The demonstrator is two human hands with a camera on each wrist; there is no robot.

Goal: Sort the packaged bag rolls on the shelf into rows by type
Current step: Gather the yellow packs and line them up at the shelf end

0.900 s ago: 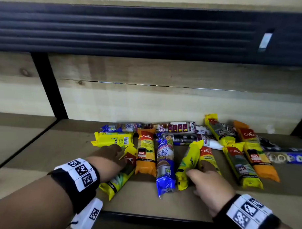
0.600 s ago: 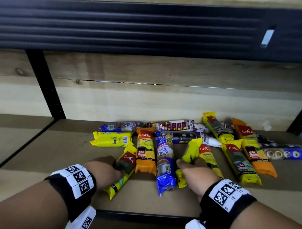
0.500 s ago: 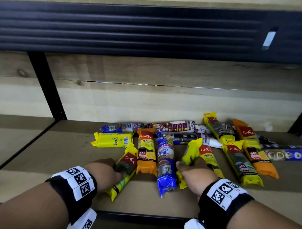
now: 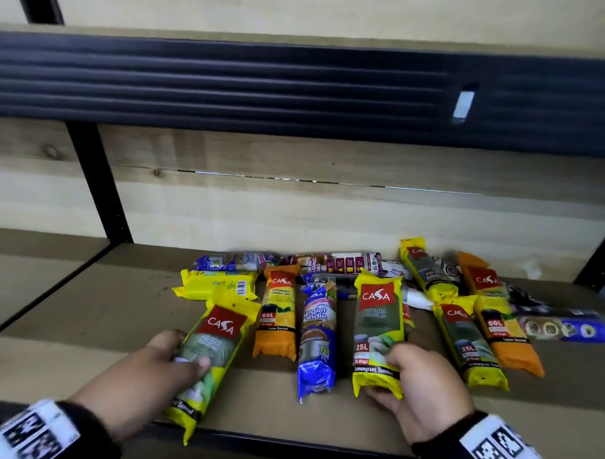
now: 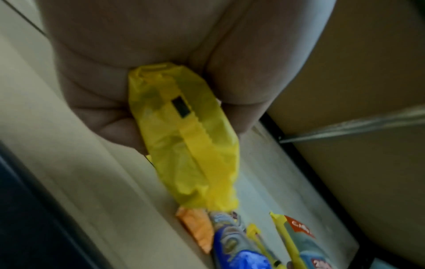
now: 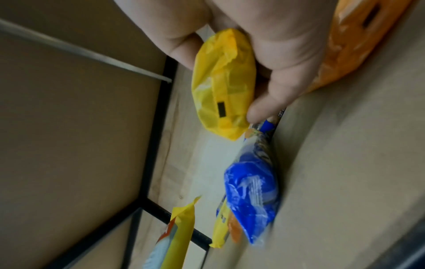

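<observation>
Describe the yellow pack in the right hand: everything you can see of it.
The yellow pack is a glossy plastic-wrapped roll with a red CASA panel at its far end, a greenish picture in the middle, a 25L mark and a scent line near the crimped near end. It points away from the person, near end toward the shelf edge. The right hand grips its near end, thumb on the front. The right wrist view shows its plain yellow back with a small black mark.

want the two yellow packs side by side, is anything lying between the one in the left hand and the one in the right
Yes. Between the yellow pack in the left hand and the one in the right hand, two packs lie on the shelf: an orange pack nearer the left, and a blue pack beside it, nearer the right.
</observation>
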